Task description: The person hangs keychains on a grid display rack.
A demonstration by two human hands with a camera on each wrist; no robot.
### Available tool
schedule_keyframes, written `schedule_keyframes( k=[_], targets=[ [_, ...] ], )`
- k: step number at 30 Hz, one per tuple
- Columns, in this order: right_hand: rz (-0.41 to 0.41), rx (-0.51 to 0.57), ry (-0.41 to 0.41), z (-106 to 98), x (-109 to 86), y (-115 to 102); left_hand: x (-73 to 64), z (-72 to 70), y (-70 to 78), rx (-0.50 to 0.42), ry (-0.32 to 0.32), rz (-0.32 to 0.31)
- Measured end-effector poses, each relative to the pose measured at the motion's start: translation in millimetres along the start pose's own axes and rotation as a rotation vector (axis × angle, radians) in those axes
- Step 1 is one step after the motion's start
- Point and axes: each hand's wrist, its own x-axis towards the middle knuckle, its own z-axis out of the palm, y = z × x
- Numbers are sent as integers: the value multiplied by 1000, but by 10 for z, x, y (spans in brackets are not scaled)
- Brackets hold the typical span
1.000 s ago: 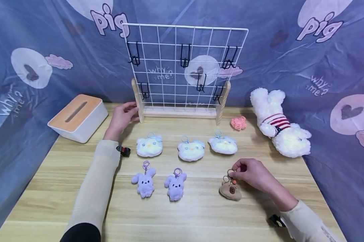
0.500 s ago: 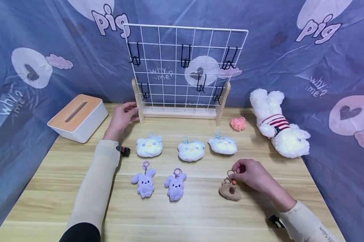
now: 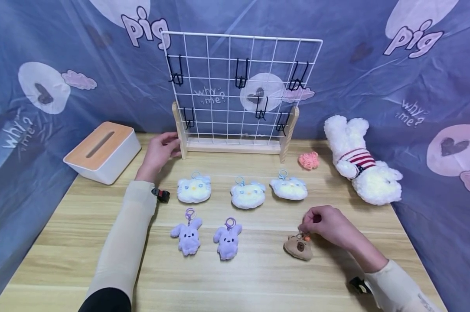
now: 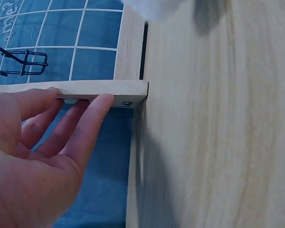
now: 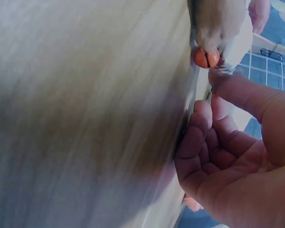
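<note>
My right hand [image 3: 328, 226] pinches the ring end of a brown capybara plush keychain [image 3: 298, 248]; the fingers mostly hide the ring. An orange bell [image 5: 206, 58] hangs beside the plush in the right wrist view. At the rack's left wooden leg [image 4: 104, 88], my left hand [image 3: 161, 152] touches the outer side with nearly straight fingers. The rack carries a white wire grid [image 3: 229, 91] with several black hooks [image 3: 241, 80]. Three pale blue-and-white cat-face keychains [image 3: 248, 196] lie in front of it. Nearer to me lie two purple long-eared plush keychains [image 3: 228, 242].
A white tissue box [image 3: 106, 154] with a wooden lid stands at the left. A pink knitted item [image 3: 308, 160] lies right of the rack. Beside it, a white fluffy plush toy [image 3: 361, 162] in a striped top lies near the table's right edge.
My right fingers have closed further over the capybara keychain's rings, which showed plainly before. The capybara has hardly moved. My left hand stays at the rack's leg.
</note>
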Motion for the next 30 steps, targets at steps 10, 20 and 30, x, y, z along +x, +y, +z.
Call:
schedule_keyframes(
  k=[10, 20, 30],
  targets=[
    [-12, 47, -4, -57, -47, 38, -27, 0, 2, 16, 0, -7],
    [-8, 41, 19, -92, -70, 20, -31, 13, 0, 13, 8, -1],
    [-1, 82, 20, -146, -82, -32, -8, 0, 1, 24, 5, -14]
  ],
)
